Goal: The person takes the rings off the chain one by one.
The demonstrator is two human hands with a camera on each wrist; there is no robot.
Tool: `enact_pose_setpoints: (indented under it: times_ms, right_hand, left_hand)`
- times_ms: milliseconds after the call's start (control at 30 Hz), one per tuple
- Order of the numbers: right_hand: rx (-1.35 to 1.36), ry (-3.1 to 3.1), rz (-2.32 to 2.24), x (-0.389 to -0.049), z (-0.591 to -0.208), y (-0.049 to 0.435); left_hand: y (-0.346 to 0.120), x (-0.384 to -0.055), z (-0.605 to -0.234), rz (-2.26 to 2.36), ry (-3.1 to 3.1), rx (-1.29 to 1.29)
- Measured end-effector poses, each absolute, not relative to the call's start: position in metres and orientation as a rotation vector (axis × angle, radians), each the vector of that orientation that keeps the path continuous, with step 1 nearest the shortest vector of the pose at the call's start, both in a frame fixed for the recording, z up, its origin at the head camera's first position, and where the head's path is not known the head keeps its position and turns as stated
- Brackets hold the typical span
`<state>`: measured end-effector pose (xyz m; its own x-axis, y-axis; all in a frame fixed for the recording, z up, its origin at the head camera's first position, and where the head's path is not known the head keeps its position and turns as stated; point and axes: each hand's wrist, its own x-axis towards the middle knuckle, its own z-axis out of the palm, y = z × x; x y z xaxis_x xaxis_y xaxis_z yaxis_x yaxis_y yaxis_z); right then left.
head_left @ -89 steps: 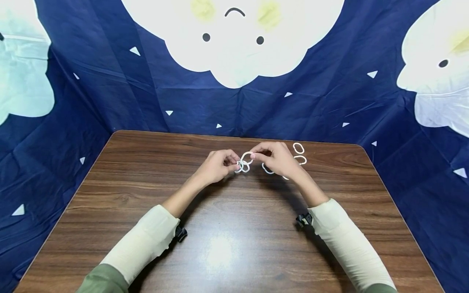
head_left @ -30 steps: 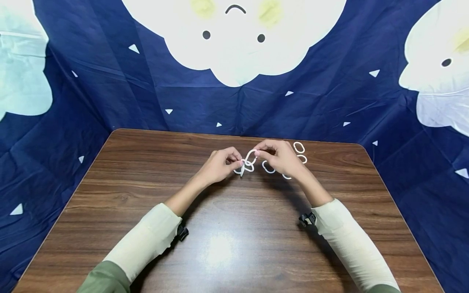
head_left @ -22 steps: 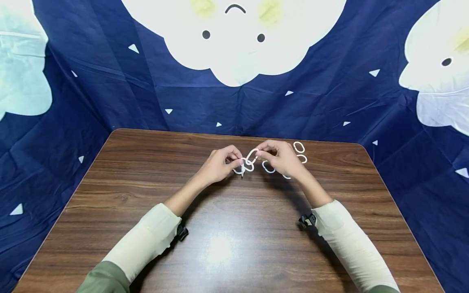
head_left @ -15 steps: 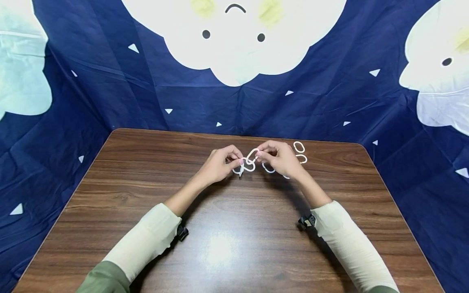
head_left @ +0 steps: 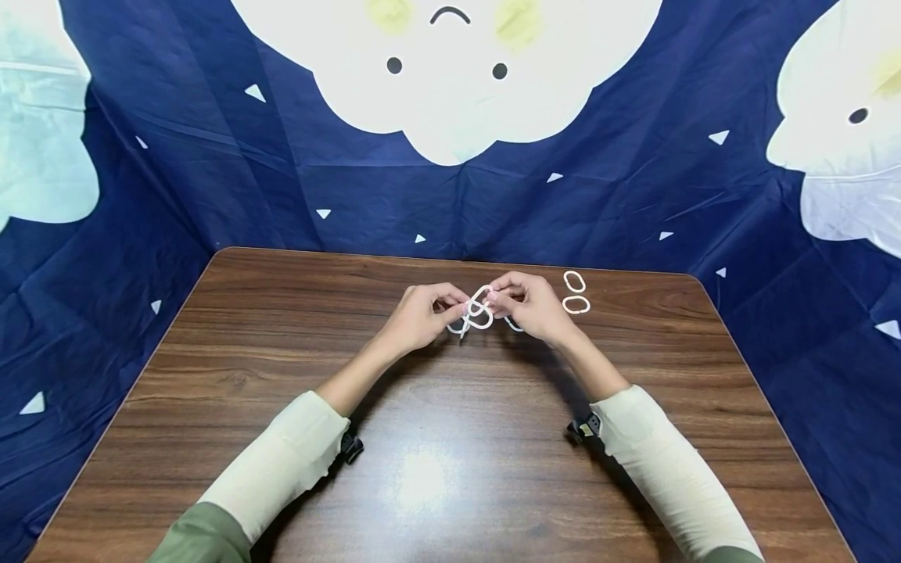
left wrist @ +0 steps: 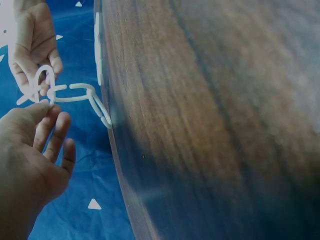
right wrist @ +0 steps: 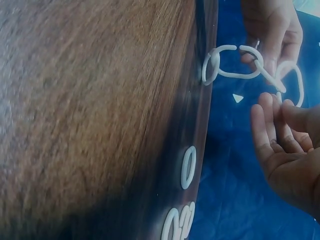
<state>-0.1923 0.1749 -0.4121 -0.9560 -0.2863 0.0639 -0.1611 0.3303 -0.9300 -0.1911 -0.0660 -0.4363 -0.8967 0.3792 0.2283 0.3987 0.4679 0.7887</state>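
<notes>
Between my two hands is a short chain of white plastic chain links. My left hand (head_left: 425, 317) pinches one of its links (right wrist: 270, 78) between thumb and index finger. Below that one hang other chain links (right wrist: 239, 76), down to the wood tabletop. With thumb and fingertips my right hand (head_left: 529, 305) pinches another white link (right wrist: 301, 82), which has a gap in its side. This link crosses the left-held link, close to the left fingertips. In the left wrist view the right-held link (left wrist: 52, 75) stands as an arch over the left fingertips.
Two loose white links (head_left: 574, 281) lie on the brown wooden table (head_left: 281, 375) to the right of my right hand. Another link (head_left: 515, 325) is partly hidden beneath it. Behind the table hangs a blue cloth (head_left: 352, 195) with cloud shapes.
My right hand has shifted slightly left, closer to the left hand, with its link tilted further over the left-held link. A loose link at right is now fully uncovered; a nearer one is hidden.
</notes>
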Motion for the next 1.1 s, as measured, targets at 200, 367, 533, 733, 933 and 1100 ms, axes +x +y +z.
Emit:
enact_pose_setpoints:
  times_ms: [200,367,533,733,933,1100]
  right_hand:
    - [-0.415,2.45,-1.724,-0.191,-0.412,0.172]
    - [-0.411,2.465,-1.72,-0.19,-0.412,0.169]
    - [-0.433,2.487,-1.725,-0.19,-0.414,0.167]
    - [-0.421,2.413,-1.796,-0.19,-0.418,0.165]
    - [-0.368,2.314,-1.895,-0.191,-0.42,0.164]
    - [-0.358,2.279,-1.933,-0.192,-0.418,0.163]
  left_hand:
    - [-0.066,-0.191,-0.437,-1.444,-2.663,-0.715]
    - [-0.067,-0.191,-0.437,-1.438,-2.656,-0.73]
    - [-0.066,-0.19,-0.435,-1.443,-2.658,-0.738]
    - [-0.066,-0.189,-0.433,-1.431,-2.673,-0.737]
    - [-0.066,-0.188,-0.43,-1.403,-2.689,-0.736]
    - [-0.067,-0.188,-0.429,-1.43,-2.688,-0.728]
